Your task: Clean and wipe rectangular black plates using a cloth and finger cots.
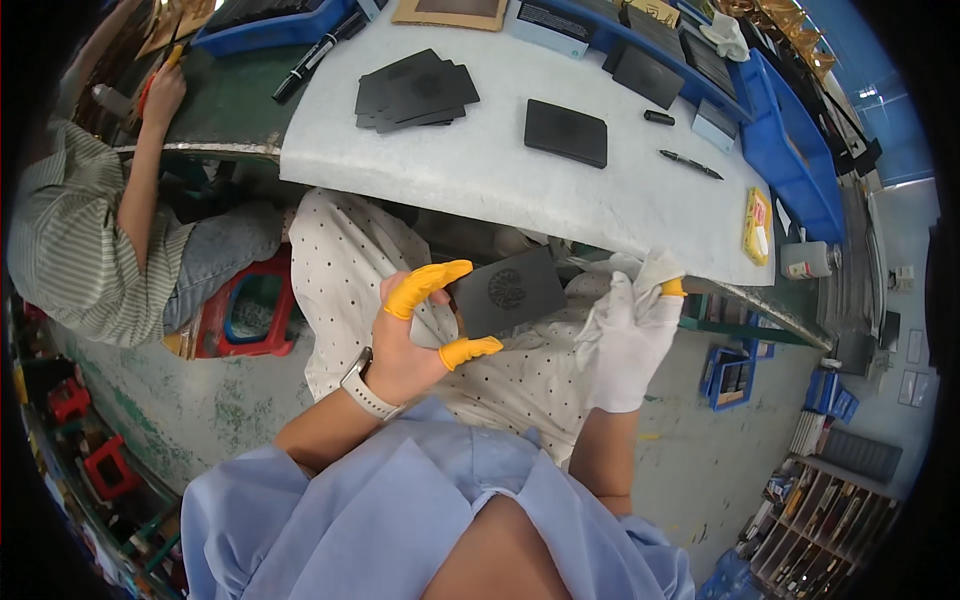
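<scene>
My left hand (408,342), with yellow finger cots on its fingers and a pale-banded watch at the wrist, grips the left edge of a black rectangular plate (525,287). The plate is tilted over my lap and bears a round patterned emblem on its face. To its right, apart from it, my right hand (632,352) wears a white glove and one yellow finger cot. Its fingers are closed on a crumpled white cloth (655,268). On the white-covered table (480,185) lie a fanned pile of black plates (418,90) and a neat black stack (566,132).
A pen (691,164), a black cap (659,117) and a yellow packet (757,226) lie at the right of the table. Blue trays (795,140) line its far and right sides. A marker (305,66) lies at the back left. A co-worker (95,230) sits at the left.
</scene>
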### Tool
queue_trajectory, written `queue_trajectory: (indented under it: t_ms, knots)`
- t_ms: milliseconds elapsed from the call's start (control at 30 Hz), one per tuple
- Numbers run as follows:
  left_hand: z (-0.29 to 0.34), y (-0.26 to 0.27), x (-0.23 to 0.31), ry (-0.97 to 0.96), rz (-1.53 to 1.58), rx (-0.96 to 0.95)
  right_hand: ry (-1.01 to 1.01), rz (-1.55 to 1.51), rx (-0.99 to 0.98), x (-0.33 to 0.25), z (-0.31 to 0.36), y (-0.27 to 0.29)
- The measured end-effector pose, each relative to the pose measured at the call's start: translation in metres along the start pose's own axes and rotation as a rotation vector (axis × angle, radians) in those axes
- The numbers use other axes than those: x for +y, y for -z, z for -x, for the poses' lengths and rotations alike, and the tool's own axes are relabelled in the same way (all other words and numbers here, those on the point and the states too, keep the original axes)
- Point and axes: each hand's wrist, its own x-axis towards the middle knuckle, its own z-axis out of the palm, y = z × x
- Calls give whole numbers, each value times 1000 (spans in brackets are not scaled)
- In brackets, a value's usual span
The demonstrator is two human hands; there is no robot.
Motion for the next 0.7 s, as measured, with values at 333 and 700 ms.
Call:
queue_trajectory:
  t_ms: [333,700]
  knots:
    - [1,-5,4,-56,37,-68,-98,119,-308,-12,17,-20]
    - [4,-11,-2,-63,77,-87,-173,68,-292,-17,-3,-15]
